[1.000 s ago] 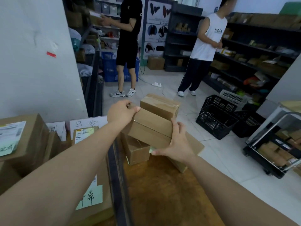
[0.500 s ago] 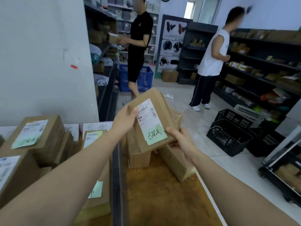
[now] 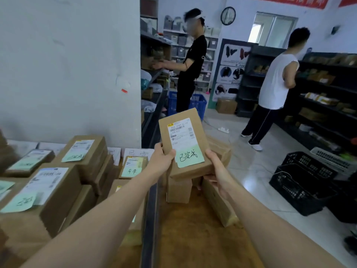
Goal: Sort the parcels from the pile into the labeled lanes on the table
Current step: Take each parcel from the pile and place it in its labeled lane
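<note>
I hold a flat brown cardboard parcel [image 3: 184, 141] upright in front of me, its white shipping label and a green handwritten note facing me. My left hand [image 3: 161, 160] grips its left edge, thumb on the front. My right hand [image 3: 216, 171] grips its lower right corner from beneath. Below it, the remaining pile of brown boxes [image 3: 179, 188] sits on a wooden table [image 3: 193, 238]. To the left, several sorted parcels [image 3: 83, 151] with green notes lie by white paper lane signs [image 3: 138, 152] against the wall.
A long box [image 3: 218, 202] lies along the wooden table's right edge. A dark gap [image 3: 150, 209] splits the two tables. Black crates [image 3: 303, 180] stand on the floor at right. Two people stand at shelves [image 3: 328, 89] farther back, beside a blue crate [image 3: 199, 104].
Both hands lifted the parcel off the pile and turned it upright, so its label faces me. My view has tilted upward.
</note>
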`<state>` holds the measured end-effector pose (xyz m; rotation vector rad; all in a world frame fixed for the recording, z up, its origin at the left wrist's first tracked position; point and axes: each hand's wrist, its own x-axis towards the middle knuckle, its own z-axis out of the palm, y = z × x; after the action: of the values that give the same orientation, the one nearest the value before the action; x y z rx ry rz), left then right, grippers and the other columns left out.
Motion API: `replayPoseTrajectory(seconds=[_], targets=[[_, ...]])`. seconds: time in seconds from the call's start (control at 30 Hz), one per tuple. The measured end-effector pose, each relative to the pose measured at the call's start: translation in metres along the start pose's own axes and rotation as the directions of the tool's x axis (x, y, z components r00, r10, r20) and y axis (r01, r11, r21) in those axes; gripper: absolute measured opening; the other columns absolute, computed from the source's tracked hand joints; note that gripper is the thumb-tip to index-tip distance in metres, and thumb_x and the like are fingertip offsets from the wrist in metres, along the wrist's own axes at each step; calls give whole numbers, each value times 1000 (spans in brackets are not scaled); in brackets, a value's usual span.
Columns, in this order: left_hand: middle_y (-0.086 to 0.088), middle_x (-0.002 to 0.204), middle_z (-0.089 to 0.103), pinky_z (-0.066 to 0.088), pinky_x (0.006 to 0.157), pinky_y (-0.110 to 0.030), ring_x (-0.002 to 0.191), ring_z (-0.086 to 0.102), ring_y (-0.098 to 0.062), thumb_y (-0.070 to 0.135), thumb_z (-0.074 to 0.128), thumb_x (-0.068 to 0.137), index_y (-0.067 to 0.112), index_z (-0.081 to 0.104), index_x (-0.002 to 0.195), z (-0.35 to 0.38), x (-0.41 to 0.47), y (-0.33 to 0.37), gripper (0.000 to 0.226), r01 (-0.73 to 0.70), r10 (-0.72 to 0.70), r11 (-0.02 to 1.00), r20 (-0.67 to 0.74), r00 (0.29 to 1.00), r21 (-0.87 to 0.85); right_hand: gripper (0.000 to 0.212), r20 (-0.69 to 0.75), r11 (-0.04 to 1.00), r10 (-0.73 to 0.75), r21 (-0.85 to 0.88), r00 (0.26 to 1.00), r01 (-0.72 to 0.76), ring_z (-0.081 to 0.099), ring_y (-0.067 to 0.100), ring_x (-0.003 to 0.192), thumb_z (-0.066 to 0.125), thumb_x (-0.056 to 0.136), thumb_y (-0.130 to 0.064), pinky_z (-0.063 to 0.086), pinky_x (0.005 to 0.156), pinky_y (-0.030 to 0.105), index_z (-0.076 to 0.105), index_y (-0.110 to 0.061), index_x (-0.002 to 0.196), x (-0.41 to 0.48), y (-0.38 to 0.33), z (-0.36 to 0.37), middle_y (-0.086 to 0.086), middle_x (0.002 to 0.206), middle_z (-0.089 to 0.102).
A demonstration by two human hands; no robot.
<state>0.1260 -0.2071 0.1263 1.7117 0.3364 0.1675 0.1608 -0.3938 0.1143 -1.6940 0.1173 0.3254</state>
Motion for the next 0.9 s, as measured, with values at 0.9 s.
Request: replayPoseTrajectory(seconds=[0.9], targets=[[5,119,55,45,63,-16,95,54,-12,24,48,101,15,41,138,-154,-61,-20,39,16,-16,1000,-367,930,-2,55,242,991,-102,-60,965,119,61,16,104,52,91,-66,48,99,41,58,-26,128,-51,-10,159,-1,118,65]])
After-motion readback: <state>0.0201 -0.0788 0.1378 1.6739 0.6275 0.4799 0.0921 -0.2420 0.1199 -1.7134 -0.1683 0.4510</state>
